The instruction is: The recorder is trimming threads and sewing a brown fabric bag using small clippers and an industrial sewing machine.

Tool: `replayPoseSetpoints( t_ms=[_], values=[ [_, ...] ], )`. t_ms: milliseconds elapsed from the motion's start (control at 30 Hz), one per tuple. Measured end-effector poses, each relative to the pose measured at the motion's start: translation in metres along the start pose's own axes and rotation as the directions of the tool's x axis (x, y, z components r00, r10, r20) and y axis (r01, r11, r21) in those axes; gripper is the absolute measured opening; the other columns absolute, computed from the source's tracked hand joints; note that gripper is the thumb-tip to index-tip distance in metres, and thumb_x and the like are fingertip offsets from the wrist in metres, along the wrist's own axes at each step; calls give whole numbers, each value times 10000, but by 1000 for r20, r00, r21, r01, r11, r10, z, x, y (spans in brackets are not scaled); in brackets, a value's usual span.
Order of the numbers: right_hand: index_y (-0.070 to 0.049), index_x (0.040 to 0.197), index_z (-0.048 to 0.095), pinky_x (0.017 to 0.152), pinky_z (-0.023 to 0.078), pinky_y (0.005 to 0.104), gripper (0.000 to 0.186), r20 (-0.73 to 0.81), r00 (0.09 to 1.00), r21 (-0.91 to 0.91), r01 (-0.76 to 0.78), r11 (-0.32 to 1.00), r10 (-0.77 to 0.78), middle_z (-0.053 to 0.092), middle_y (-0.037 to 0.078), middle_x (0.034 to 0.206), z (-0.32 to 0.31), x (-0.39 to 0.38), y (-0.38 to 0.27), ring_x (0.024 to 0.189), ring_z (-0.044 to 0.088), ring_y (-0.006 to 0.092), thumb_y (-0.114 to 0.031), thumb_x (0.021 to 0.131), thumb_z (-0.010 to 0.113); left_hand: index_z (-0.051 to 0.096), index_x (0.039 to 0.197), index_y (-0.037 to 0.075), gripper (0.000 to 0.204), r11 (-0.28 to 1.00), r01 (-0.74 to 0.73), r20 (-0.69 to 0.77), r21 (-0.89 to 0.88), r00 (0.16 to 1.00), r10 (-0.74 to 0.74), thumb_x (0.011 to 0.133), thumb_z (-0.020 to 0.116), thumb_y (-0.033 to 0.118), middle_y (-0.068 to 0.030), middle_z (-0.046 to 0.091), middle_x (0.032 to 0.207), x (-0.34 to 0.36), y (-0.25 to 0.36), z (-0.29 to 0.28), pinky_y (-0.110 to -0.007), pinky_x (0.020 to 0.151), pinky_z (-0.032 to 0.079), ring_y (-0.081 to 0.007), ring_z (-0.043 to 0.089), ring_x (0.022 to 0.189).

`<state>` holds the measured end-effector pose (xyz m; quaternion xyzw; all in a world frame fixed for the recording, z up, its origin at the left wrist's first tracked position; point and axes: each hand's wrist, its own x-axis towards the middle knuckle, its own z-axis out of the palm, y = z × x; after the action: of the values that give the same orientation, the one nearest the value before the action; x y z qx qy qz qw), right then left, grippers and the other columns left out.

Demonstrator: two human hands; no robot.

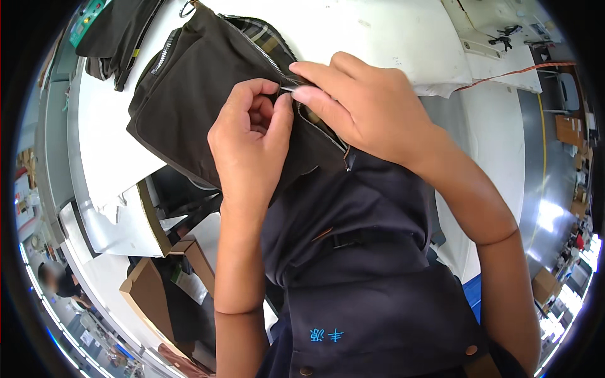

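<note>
A dark olive-brown bag (179, 110) lies on the white table, its long metal zipper (265, 53) partly open over a plaid lining (265, 34). My left hand (249, 145) pinches a small, thin, light piece (287, 89) at the zipper with thumb and forefinger, other fingers curled. My right hand (372, 113) is beside it, thumb tip at that piece, forefinger reaching across the zipper tape; what it grips there is too small to make out. A zipper pull (347, 165) hangs at the bag's lower right corner.
Another dark bag (107, 44) sits top left on the table (391, 31). Black clips (504, 38) and a red cord (504, 75) are at right. Below left stands an open cardboard box (142, 290); farther left a person (63, 283) is visible. A dark apron (372, 296) covers my front.
</note>
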<state>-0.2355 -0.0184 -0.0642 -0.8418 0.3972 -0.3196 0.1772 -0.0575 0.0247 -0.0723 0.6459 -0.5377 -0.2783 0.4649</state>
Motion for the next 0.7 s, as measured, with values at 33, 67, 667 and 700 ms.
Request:
replayPoseSetpoints(
  t_ms=[33,67,667,700],
  values=[
    [-77,1112,707,594,537,375,282,79,996,-200,66,978,-51,642,76,847,-9,0,-2,704,681,263,-301,945,745,703,1039,-4,145,1000,14,13,9,1000,-14,921,767,49,5,615,739,0,3,-1,-223,572,466,-36,523,632],
    [-77,1112,707,594,537,375,282,81,995,-204,73,976,-57,642,76,847,-11,1,-1,704,681,263,-301,945,745,703,1039,-4,145,1000,13,8,4,1000,-13,921,767,49,5,615,739,0,4,-1,-223,572,466,-36,523,632],
    [-97,825,632,562,521,346,93,111,959,-397,285,873,-262,603,44,802,-7,16,-4,710,679,202,-141,789,706,703,963,-7,110,999,36,-31,35,999,-35,900,748,71,-19,627,680,1,5,2,-261,567,469,-80,542,593],
    [-96,816,630,563,521,346,91,114,958,-405,286,869,-262,603,45,796,-7,17,-4,706,679,204,-138,784,704,706,957,-6,106,999,42,-36,32,999,-40,900,748,73,-21,633,680,1,5,3,-262,568,473,-83,549,591]
  ],
)
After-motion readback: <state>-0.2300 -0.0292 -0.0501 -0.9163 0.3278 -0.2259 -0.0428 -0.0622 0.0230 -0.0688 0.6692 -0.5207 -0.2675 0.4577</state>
